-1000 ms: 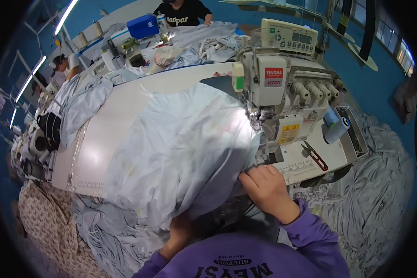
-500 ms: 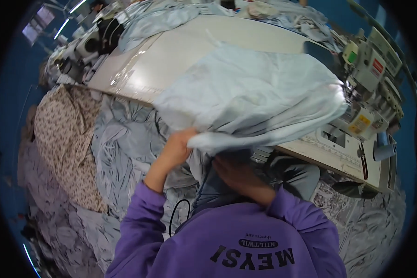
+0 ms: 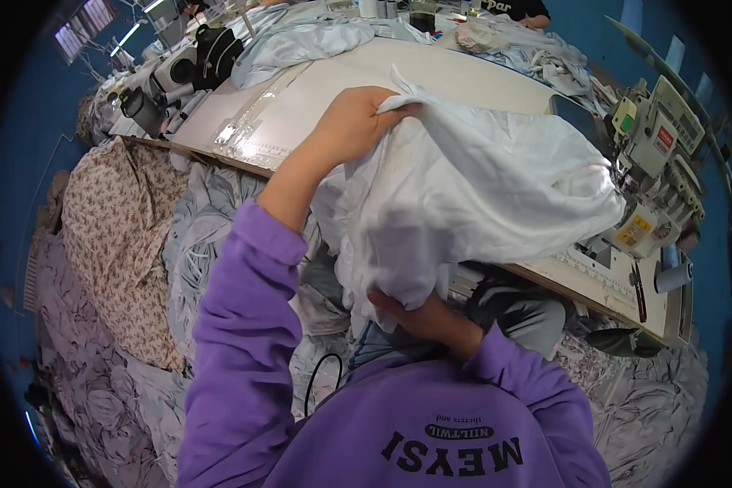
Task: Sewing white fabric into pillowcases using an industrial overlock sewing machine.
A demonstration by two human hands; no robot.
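Observation:
A pale, nearly white piece of cloth (image 3: 512,171) stretches from the sewing machine (image 3: 655,138) on the right across the front of the table. Its right end lies at the machine's lit needle area. My left hand (image 3: 354,126) is closed on the cloth's upper left edge, holding it up above the table, with a small corner sticking up beyond the fingers. The rest drapes down toward my lap. Low in the middle, my right hand (image 3: 427,317) is at the hanging lower part of the cloth. Folds cover most of its fingers, so its grip is hidden.
The white table (image 3: 301,93) has pale garments (image 3: 309,45) at its far edge. Red-handled snips (image 3: 639,293) and a thread spool (image 3: 673,279) sit near the machine. Floral cloth (image 3: 122,244) and grey heaps lie left. Another person's hand (image 3: 534,22) shows at the far side.
My left hand has moved up and away from me, lifting the cloth's left edge. The cloth now hangs down over my right hand, which stays low near my lap.

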